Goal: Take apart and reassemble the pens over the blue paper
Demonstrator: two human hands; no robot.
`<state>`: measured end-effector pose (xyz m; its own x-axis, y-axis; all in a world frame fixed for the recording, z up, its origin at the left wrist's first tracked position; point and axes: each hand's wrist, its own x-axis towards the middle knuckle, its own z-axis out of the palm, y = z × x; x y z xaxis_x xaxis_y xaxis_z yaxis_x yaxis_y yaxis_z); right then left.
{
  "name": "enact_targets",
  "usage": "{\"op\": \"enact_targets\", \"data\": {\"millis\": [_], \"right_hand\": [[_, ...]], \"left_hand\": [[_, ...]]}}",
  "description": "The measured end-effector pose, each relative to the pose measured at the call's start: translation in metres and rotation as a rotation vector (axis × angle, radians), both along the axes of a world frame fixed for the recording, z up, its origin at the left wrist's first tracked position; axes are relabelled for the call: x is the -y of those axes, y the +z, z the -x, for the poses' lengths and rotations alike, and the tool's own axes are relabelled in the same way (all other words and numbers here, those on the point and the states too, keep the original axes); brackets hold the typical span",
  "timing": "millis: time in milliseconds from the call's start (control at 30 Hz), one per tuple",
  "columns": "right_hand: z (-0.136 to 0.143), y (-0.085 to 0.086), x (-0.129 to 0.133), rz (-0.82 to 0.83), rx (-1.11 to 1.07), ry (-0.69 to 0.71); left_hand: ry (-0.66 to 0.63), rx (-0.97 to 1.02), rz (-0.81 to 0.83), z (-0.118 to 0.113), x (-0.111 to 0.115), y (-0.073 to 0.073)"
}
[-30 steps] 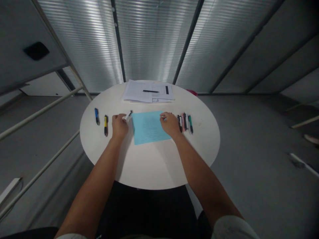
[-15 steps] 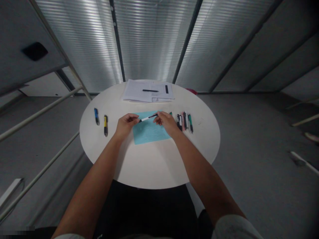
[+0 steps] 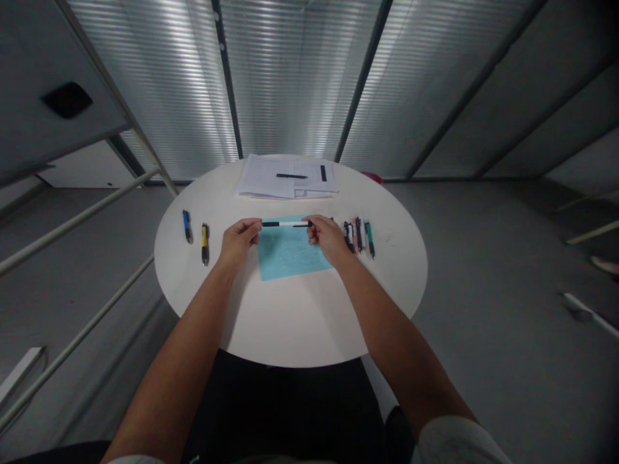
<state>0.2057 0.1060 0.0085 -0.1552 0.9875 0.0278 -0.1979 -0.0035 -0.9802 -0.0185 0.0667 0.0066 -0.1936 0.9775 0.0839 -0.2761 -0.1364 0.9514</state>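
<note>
A white pen with black ends (image 3: 286,223) spans the gap between my hands, lying almost level above a light-blue sheet (image 3: 293,258). My left hand (image 3: 238,240) pinches its left, black end. At the other end, my right hand (image 3: 325,236) is closed on the pen, with the fingers curled. Just right of that hand lies a row of several pens, among them a green and black pen (image 3: 370,240). To the left of my left hand are a yellow and black pen (image 3: 205,245) and a blue pen (image 3: 186,225).
The round white table (image 3: 290,328) bears everything. A stack of white papers (image 3: 265,177) lies at its far side with a black pen (image 3: 291,176) on top. Pale metal rails (image 3: 87,216) run along the left, and a translucent ribbed wall (image 3: 294,84) stands behind.
The pen has turned from tilted to nearly level. My left hand has moved slightly left and my right hand slightly right, showing more of the pen between them.
</note>
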Motion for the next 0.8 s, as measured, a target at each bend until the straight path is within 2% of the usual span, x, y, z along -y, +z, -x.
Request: {"op": "enact_targets", "data": {"millis": [233,433,800], "right_hand": [[0.002,0.0027,0.0034,-0.009,0.04,-0.017],[0.001,-0.0014,0.0001,0.017,0.017,-0.004],[0.001,0.0004,0.0014,0.015,0.03,0.013]], "left_hand": [[-0.017,0.037,0.035,-0.001,0.0023,0.005],[-0.018,0.065,0.043,-0.0022,0.0035,0.0084],[-0.023,0.056,0.051,-0.0015,0.003,0.0061]]}}
